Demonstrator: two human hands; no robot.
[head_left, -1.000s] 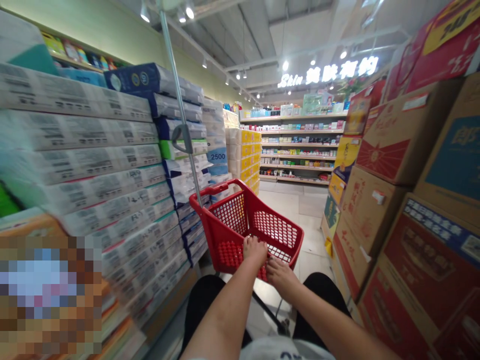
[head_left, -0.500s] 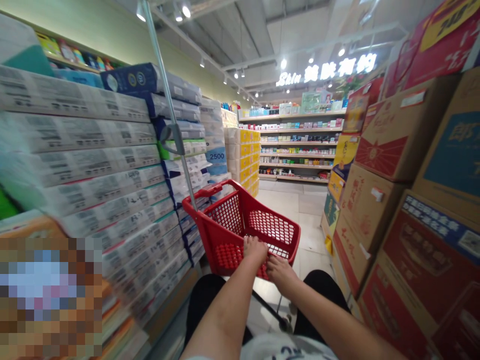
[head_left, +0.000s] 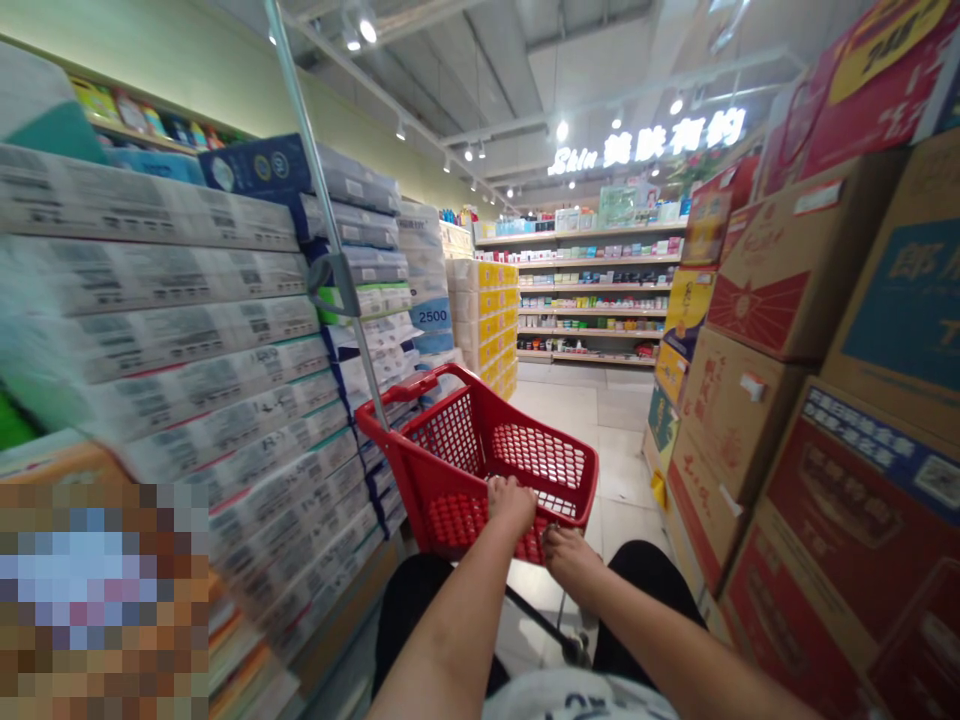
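Note:
A red plastic shopping cart (head_left: pixel 465 445) rolls ahead of me down a store aisle, its basket empty. My left hand (head_left: pixel 511 503) and my right hand (head_left: pixel 568 551) both curl over the cart's near rim, side by side. A grey metal pole (head_left: pixel 322 225) rises from the cart's left corner toward the ceiling.
Stacked tissue packs (head_left: pixel 180 330) wall the left side, very close to the cart. Cardboard cartons (head_left: pixel 802 400) are piled high on the right. Tiled floor (head_left: pixel 592 410) runs ahead to shelves of small products (head_left: pixel 592 290) under a lit sign.
The cart has drifted slightly left, closer to the tissue stacks, with its pole shifting left in view. Both hands stay on the rim; the right hand sits a little lower.

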